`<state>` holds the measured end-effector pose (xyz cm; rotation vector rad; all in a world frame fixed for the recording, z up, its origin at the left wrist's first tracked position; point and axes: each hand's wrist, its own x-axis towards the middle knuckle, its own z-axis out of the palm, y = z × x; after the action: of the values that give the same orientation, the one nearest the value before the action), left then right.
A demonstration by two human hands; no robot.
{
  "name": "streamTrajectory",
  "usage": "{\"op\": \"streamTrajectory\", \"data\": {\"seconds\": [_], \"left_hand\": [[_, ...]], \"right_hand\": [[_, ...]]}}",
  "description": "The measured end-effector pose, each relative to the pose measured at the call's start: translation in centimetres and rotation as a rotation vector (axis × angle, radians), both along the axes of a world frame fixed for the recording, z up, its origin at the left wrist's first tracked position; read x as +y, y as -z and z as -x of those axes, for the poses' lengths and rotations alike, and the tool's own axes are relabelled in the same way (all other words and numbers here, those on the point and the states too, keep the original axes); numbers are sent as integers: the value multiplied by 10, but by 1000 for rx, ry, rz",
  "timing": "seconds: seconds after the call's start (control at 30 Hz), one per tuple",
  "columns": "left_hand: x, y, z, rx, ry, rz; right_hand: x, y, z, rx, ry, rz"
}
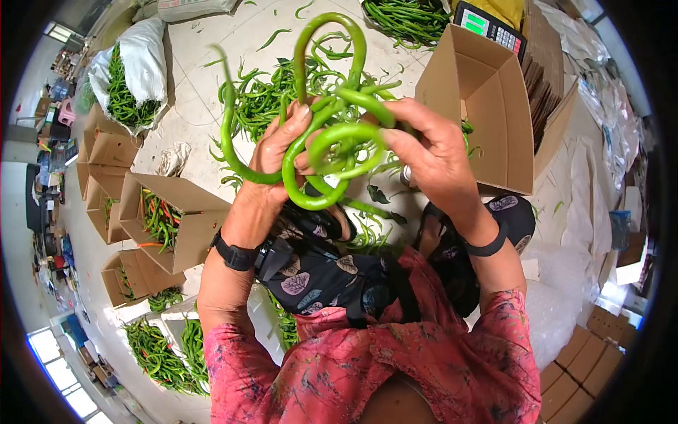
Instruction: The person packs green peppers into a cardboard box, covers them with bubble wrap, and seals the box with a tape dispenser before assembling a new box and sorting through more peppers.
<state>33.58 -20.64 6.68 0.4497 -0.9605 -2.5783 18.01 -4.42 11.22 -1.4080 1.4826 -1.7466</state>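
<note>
My left hand is closed around several long, curled green chili peppers. One of them loops up above the fingers, and another bends out to the left. My right hand pinches a coiled green pepper between thumb and fingers, right beside the bunch; this pepper is slightly blurred. Beneath both hands, a loose pile of green peppers lies on the tiled floor. Close to my right hand stands an open cardboard box, with a few peppers by its near edge.
Smaller cardboard boxes with green and red peppers stand at left. A white sack of peppers lies behind them. More peppers are heaped at lower left. A digital scale and stacked flat cardboard are at upper right.
</note>
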Motion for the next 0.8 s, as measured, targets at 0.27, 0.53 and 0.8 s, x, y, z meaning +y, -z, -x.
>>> {"op": "streamTrajectory", "data": {"seconds": [0.27,0.53,0.8], "left_hand": [[14,-18,5,-161,-11,247],[15,-17,6,-320,20,354],[20,-18,8,-410,101,704]], "right_hand": [[16,-7,5,600,93,51],[50,-25,18,-161,-74,-396],[46,-17,21,-682,-175,-414]]}}
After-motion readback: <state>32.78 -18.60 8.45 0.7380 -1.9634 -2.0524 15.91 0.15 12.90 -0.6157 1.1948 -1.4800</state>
